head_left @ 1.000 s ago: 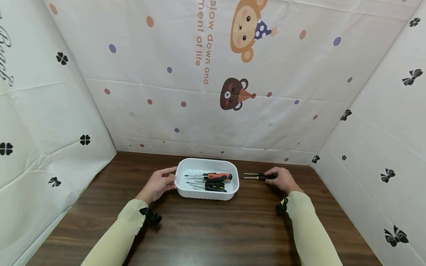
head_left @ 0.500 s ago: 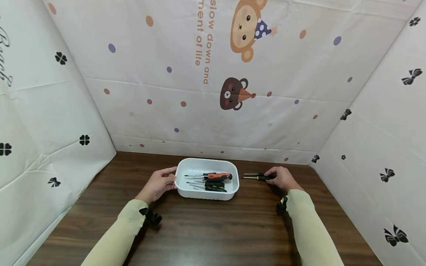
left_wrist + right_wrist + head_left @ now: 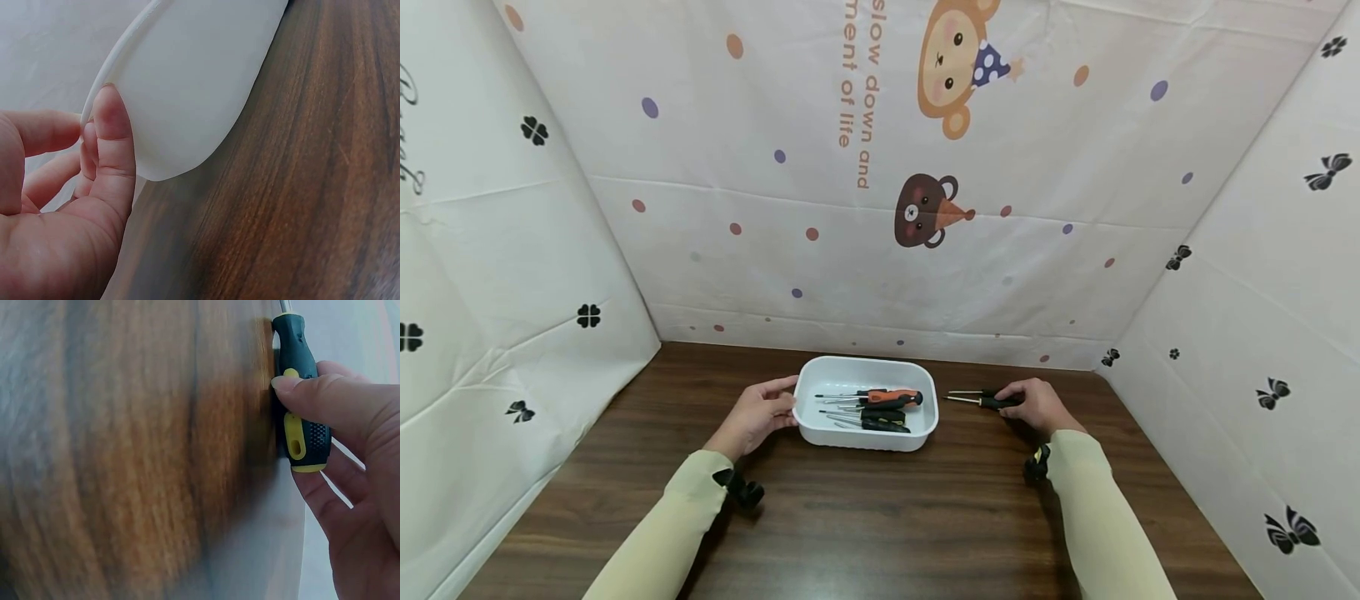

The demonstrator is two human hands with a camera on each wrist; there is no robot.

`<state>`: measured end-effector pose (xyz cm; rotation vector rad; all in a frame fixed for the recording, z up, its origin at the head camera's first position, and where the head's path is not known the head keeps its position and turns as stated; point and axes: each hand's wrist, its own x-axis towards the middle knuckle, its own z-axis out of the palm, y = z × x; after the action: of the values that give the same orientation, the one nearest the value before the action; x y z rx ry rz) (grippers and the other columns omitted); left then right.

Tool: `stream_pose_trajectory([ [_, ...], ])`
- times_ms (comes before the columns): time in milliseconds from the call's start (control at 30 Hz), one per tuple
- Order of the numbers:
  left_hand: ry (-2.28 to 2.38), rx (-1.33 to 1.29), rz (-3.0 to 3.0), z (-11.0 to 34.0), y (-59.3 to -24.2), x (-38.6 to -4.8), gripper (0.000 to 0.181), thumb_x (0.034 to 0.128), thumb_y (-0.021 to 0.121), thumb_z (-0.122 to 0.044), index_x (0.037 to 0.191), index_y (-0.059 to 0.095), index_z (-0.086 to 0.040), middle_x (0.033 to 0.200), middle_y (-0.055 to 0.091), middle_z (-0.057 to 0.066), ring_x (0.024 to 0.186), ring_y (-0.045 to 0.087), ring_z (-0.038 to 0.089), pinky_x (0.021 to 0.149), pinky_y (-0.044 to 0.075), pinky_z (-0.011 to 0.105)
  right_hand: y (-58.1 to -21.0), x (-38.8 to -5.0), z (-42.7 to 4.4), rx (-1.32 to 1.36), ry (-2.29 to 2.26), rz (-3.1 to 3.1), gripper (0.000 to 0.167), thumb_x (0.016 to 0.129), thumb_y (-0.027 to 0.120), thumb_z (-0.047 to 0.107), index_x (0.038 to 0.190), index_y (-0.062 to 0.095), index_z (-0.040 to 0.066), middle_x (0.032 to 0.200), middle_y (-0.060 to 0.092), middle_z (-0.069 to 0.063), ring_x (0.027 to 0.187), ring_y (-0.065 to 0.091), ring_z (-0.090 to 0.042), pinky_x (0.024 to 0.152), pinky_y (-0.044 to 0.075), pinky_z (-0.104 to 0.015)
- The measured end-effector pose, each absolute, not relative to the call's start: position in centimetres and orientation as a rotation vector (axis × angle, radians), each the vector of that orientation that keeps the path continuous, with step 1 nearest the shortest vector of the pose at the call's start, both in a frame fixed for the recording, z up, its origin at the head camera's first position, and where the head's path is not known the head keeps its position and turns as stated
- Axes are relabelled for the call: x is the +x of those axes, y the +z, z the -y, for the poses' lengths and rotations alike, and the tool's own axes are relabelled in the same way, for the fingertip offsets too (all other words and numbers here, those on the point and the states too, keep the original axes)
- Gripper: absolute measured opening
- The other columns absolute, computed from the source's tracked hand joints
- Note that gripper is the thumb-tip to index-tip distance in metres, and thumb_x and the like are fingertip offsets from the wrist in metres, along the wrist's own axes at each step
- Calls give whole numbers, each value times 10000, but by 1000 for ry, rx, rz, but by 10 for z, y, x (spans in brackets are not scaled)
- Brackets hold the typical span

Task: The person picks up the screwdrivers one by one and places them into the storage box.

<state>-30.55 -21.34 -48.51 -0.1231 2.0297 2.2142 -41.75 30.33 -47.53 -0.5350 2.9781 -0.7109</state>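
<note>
At the left end of a white plastic tray point(image 3: 865, 444), my left hand point(image 3: 760, 412) pinches the rim. The left wrist view shows the thumb point(image 3: 112, 128) against the outer wall. Inside the tray lie several screwdrivers, one with an orange handle point(image 3: 891, 397), others with dark handles. To the right of the tray, my right hand point(image 3: 1035, 404) grips a dark screwdriver with yellow parts point(image 3: 299, 394), thumb on its handle. Its shaft point(image 3: 962, 399) points left, low over or on the table. A second screwdriver point(image 3: 966, 392) lies just behind it, its handle partly hidden by the fingers.
The brown wooden table point(image 3: 865, 517) stretches in front of the tray. Patterned white cloth walls point(image 3: 842, 275) enclose it at the back and on both sides. A small black device is strapped at each wrist.
The nearer screwdriver in my right hand has tilted slightly, its handle end shifting a little toward me. My left hand and the tray keep their place.
</note>
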Motion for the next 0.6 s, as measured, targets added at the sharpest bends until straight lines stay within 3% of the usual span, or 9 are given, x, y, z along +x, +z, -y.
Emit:
stream_pose_trajectory([
  [400,2191,-152,-2037,215,-485,-306,519,1018,560,-19,1528,464,-41,1079,659,175,778,645,174,733,612,270,-475,-414,-301,-487,-697,-3001,182,823,848,168,1003,823,165,1134,746,-162,957,652,-253,810,530,-391],
  [600,2194,-141,-2024,217,-486,-308,527,1016,565,-19,1532,456,-35,1063,658,158,777,647,176,742,615,276,-476,-412,-299,-435,-729,-2988,180,843,834,159,1023,822,163,1201,721,-191,1050,656,-316,872,544,-468],
])
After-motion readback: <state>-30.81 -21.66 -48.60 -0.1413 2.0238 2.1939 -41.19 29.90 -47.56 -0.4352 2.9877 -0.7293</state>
